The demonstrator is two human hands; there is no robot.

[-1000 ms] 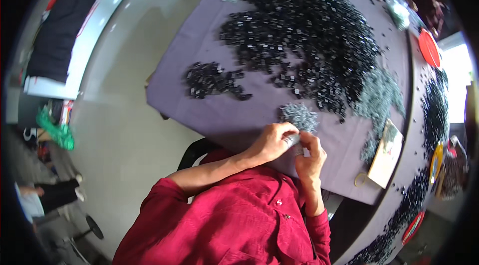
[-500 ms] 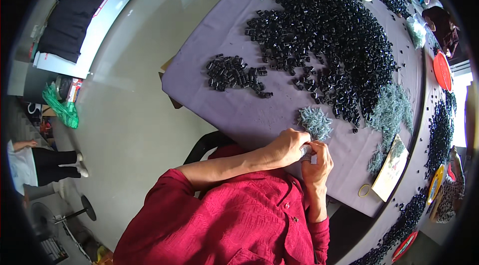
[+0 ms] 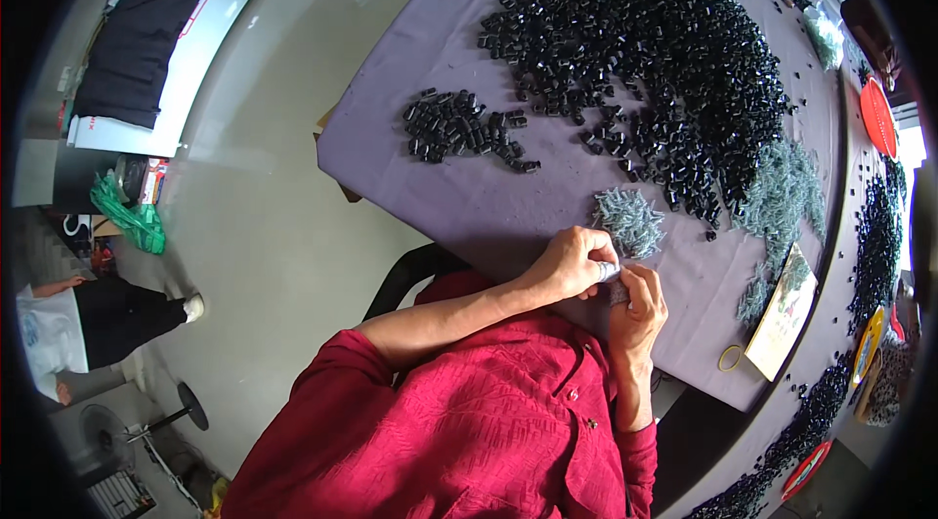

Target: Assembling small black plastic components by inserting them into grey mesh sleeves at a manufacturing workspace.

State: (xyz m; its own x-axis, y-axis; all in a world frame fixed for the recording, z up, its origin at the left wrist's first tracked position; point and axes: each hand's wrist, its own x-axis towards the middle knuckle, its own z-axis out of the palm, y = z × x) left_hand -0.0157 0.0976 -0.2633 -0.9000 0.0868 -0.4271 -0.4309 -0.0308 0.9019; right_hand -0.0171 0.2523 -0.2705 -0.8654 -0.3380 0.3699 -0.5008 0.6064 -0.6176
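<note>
I see 2 bare hands meeting over the near edge of the purple-grey tablecloth (image 3: pixel 376 143). The left hand (image 3: pixel 575 267) has its fingers drawn in narrow, with something pale at the tips; from here I can't tell whether it is a finger wrapping or a held piece. The right hand (image 3: pixel 640 312) sits just beside it, fingers curled in, and I can't tell what, if anything, lies between them.

Just beyond the hands is a small pile of grey slivers (image 3: pixel 630 223), the loose stock nearest to them. A far bigger grey heap (image 3: pixel 789 189) lies off to the right, by a pale board (image 3: pixel 782 319).

The great black heap (image 3: pixel 674 60) covers much of the table, while 1 smaller black cluster (image 3: pixel 461 128) lies apart on its left. I can't confirm that this cluster is finished work. Judging by the sheer amount of loose black and grey pieces, I'd say most of the handling is left to do.
</note>
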